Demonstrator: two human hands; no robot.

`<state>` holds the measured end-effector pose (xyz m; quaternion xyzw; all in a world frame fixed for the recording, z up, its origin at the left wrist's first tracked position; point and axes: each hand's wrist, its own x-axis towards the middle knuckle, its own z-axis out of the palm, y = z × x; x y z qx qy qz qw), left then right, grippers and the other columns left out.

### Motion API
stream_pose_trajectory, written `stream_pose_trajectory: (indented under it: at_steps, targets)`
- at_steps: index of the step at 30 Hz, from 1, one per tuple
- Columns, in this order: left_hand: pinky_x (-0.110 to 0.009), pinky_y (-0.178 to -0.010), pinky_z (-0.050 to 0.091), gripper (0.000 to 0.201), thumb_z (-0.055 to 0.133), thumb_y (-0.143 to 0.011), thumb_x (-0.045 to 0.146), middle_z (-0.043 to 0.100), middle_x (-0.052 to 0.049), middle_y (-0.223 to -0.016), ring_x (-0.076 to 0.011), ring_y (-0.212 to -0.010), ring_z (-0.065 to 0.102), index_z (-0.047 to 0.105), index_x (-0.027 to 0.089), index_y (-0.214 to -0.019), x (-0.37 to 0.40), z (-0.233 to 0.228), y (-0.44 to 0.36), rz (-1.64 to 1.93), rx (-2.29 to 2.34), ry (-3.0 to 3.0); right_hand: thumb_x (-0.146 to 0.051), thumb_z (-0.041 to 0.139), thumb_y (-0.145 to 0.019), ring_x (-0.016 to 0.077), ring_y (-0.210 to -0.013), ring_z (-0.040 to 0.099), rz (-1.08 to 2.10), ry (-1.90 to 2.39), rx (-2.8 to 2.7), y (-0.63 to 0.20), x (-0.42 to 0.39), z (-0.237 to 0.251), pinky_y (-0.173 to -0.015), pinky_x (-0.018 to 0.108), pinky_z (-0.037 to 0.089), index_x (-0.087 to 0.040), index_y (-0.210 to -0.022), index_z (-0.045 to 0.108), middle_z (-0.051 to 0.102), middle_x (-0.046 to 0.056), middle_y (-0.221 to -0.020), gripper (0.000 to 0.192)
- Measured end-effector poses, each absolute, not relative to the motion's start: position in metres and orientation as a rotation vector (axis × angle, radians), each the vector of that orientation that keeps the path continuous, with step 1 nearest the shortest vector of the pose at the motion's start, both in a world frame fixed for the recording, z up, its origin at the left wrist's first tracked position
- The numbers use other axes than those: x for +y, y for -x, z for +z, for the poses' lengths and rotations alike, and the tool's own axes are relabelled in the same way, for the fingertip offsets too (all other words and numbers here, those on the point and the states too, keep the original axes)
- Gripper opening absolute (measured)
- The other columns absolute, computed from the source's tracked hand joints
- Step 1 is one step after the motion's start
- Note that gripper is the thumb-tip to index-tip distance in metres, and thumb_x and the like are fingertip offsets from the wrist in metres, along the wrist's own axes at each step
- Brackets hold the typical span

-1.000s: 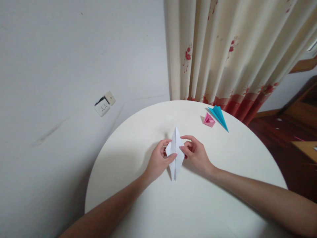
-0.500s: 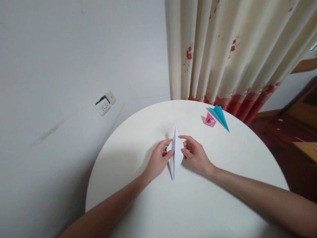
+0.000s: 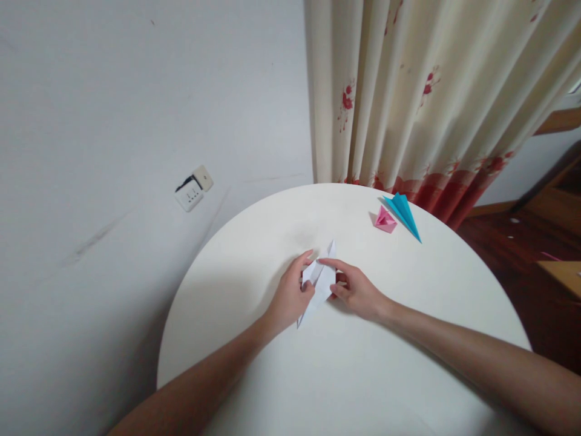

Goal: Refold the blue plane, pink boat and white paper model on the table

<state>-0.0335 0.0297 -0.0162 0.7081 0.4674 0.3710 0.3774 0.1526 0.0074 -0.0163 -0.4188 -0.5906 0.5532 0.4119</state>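
Note:
A white folded paper shape [image 3: 319, 282], long and pointed at both ends, lies slanted on the round white table [image 3: 408, 363]. My left hand [image 3: 289, 298] grips its left side with thumb and fingers. My right hand [image 3: 356, 290] holds its right side, the forefinger stretched across the top of the paper. One tip of the paper points up to the right, the other down to the left.
A pink folded paper [image 3: 384, 220] and a blue folded paper [image 3: 403, 213] lie at the table's far right edge. Behind the table hangs a cream curtain [image 3: 422, 91] with red flowers. A wall socket [image 3: 193, 187] sits on the white wall at left.
The white paper stood nearly upright between both hands; now it has turned and tilted, its far tip swinging right and its near tip left. My right forefinger has moved over it.

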Motion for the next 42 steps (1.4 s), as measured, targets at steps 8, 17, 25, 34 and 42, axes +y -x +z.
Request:
stream_pose_trajectory:
  at_steps: [8, 17, 25, 34, 42]
  targets:
    - [-0.024, -0.076, 0.050, 0.024, 0.050, -0.091, 0.019, 0.069, -0.006, -0.107, -0.0160, -0.090, 0.065, 0.066, 0.019, -0.109, 0.032, -0.006, 0.037, 0.993, 1.222, -1.796, -0.024, 0.065, -0.078, 0.0143, -0.072, 0.056, 1.257, 1.118, -1.470, -0.154, 0.009, -0.015, -0.068, 0.030, 0.050, -0.016, -0.131, 0.058, 0.058, 0.002, -0.085, 0.054]
    - [-0.030, -0.086, 0.052, 0.055, 0.082, -0.067, 0.024, 0.072, -0.009, -0.114, -0.0221, -0.099, 0.067, 0.070, 0.017, -0.120, 0.032, -0.004, 0.037, 1.021, 1.152, -1.578, -0.022, 0.063, -0.078, 0.0159, -0.075, 0.057, 1.264, 1.065, -1.410, -0.155, 0.009, -0.007, -0.066, 0.030, 0.051, -0.017, -0.132, 0.054, 0.059, 0.003, -0.090, 0.056]
    - [-0.031, -0.088, 0.053, 0.050, 0.072, -0.075, 0.020, 0.071, -0.008, -0.119, -0.0209, -0.102, 0.067, 0.067, 0.016, -0.125, 0.028, 0.001, 0.035, 1.010, 1.197, -1.674, -0.020, 0.062, -0.081, 0.0148, -0.076, 0.059, 1.128, 1.065, -1.574, -0.159, 0.010, -0.014, -0.068, 0.029, 0.052, -0.021, -0.125, 0.052, 0.058, 0.001, -0.090, 0.046]
    - [-0.029, -0.089, 0.049, 0.051, 0.054, -0.082, 0.010, 0.065, -0.006, -0.108, -0.0172, -0.099, 0.061, 0.062, 0.018, -0.132, 0.027, -0.001, 0.036, 0.935, 1.172, -1.974, -0.036, 0.062, -0.088, 0.0140, -0.069, 0.058, 1.078, 1.112, -1.589, -0.157, 0.006, 0.000, -0.063, 0.027, 0.049, -0.021, -0.100, 0.054, 0.060, -0.001, -0.082, 0.021]
    - [-0.029, -0.087, 0.047, 0.039, 0.046, -0.098, 0.024, 0.059, -0.007, -0.102, -0.0170, -0.094, 0.057, 0.062, 0.019, -0.133, 0.029, -0.001, 0.036, 0.945, 1.181, -2.051, -0.041, 0.056, -0.093, 0.0153, -0.075, 0.055, 0.932, 1.156, -1.603, -0.158, 0.008, -0.003, -0.065, 0.027, 0.050, -0.019, -0.078, 0.058, 0.054, 0.002, -0.082, 0.027]
